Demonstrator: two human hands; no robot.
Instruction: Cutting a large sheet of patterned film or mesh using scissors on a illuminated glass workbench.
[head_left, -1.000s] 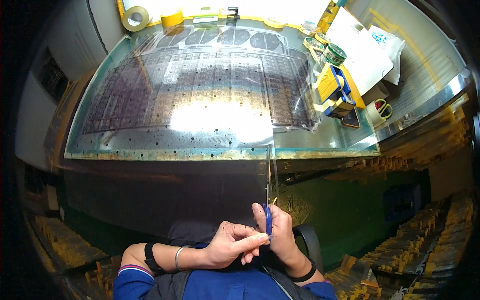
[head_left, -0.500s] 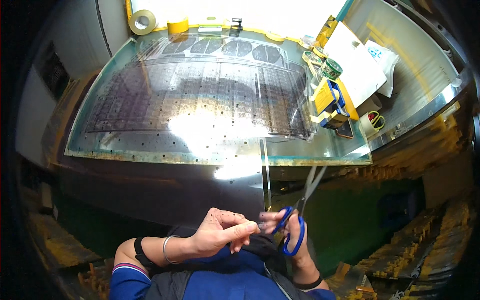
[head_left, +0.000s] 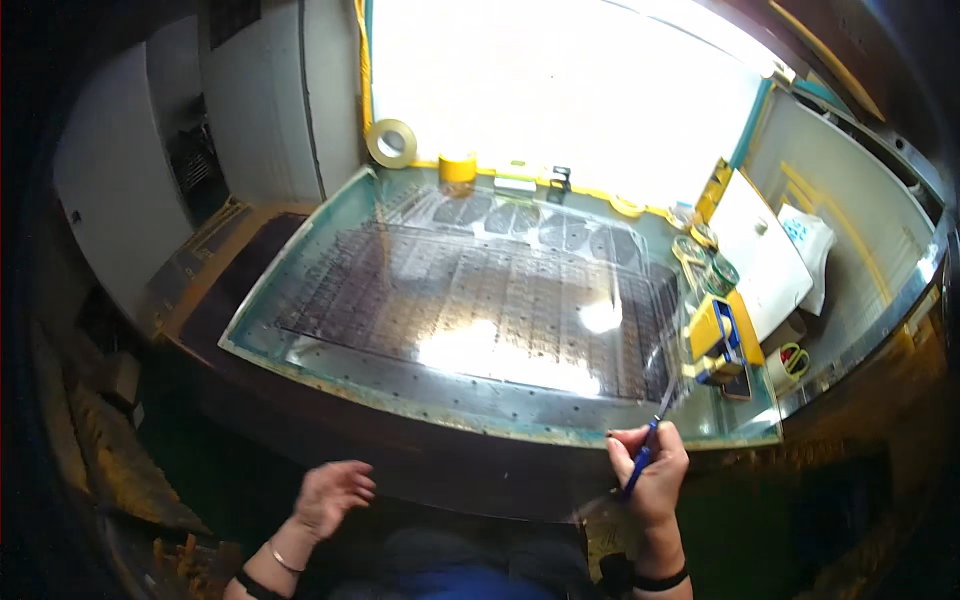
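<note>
My right hand [head_left: 656, 480] is closed around scissors [head_left: 641, 462] with blue handles at the table's front right edge. The blades point up and away over the glass, toward the tape dispenser. My left hand [head_left: 333, 498] is raised in front of the table, fingers loosely apart and a little blurred, with nothing in it. On the glass-topped table [head_left: 330, 365] lies a large see-through film [head_left: 440, 290] with a dark dense pattern, a row of rounded dark shapes [head_left: 515, 218] along its far side. Bright glare hides parts of the film.
At the right edge stand a yellow and blue tape dispenser [head_left: 712, 330], several tape rolls, and a cup [head_left: 785, 368] with green-handled scissors. A wide tape roll [head_left: 391, 143] and a yellow roll [head_left: 457, 168] stand at the back, before a bright lit panel [head_left: 560, 90].
My hands have moved apart, the left one leftward and opened, the right one forward to the table edge with the scissors, their handles now closer together. The view has tilted up and shifted left.
</note>
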